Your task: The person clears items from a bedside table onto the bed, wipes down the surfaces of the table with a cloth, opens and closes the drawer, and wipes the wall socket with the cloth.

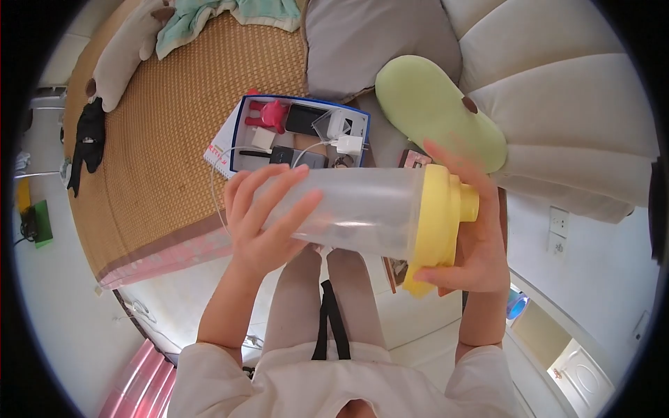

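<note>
A person holds a clear plastic bottle [352, 211] sideways in front of the body: the left hand [268, 216], its fingers spread, rests at the base, and the right hand [474, 237] curves around the yellow lid [435, 226], thumb apart from the fingers. Beyond the bottle, on a bed with a woven mat [160, 160], sits an open box [240, 132] holding a pink figure [270, 115], a white charger [348, 145] and a cable; a green cushion [435, 108] lies near the lid.
</note>
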`<act>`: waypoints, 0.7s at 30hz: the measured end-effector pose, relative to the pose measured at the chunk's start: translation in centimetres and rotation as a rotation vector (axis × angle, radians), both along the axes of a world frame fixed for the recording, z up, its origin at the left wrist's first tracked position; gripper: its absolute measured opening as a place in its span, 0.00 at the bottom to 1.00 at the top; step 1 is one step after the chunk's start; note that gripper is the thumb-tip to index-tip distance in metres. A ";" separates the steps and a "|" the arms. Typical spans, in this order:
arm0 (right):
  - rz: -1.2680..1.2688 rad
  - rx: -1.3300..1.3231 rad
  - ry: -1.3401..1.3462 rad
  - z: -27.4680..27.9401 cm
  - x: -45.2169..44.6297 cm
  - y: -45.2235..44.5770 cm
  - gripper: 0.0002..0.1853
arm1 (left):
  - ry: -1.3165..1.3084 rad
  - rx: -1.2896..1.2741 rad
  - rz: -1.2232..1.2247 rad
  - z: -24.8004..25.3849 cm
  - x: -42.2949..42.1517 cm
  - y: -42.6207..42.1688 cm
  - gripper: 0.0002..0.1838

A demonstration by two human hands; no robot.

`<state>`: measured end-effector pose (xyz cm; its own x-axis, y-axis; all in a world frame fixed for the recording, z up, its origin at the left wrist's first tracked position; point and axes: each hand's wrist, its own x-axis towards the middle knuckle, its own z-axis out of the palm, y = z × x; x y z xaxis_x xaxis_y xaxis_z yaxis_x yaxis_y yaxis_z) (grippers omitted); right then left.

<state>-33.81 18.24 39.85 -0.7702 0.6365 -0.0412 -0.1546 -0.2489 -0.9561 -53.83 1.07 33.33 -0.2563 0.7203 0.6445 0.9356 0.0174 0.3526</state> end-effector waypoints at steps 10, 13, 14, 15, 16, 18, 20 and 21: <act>0.113 -0.685 -0.286 -0.3 0.6 0.3 0.43 | 0.360 0.077 -0.010 0.7 -1.4 -0.4 0.22; 0.171 -0.039 0.049 -1.9 1.8 -0.7 0.49 | -0.041 -0.105 -0.077 1.0 -1.6 0.2 0.29; 0.169 -0.034 0.054 -1.4 2.0 -0.5 0.49 | -0.036 -0.101 -0.079 0.9 -1.6 0.1 0.29; 0.190 0.263 -0.091 -0.6 2.3 -0.2 0.51 | -0.287 -0.188 -0.157 0.7 -1.4 -0.1 0.34; 0.205 0.556 -0.236 -0.2 2.5 -0.1 0.54 | -0.538 -0.279 -0.234 0.5 -1.3 -0.4 0.38; 0.124 0.509 -0.172 -1.3 2.9 -1.1 0.50 | -0.626 -0.316 -0.306 0.6 -0.9 -0.3 0.42; 0.124 0.502 -0.348 -1.4 2.9 -2.0 0.51 | -0.391 -0.260 -0.307 0.9 -0.8 0.0 0.40; 0.120 0.501 -0.351 -1.6 2.7 -2.2 0.51 | -0.392 -0.261 -0.312 0.8 -0.6 0.1 0.40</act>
<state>-31.12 16.06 38.26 -0.8321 0.5541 -0.0236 0.1915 0.2471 -0.9499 -54.39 1.20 34.16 -0.1902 0.9231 0.3343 0.7102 -0.1058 0.6960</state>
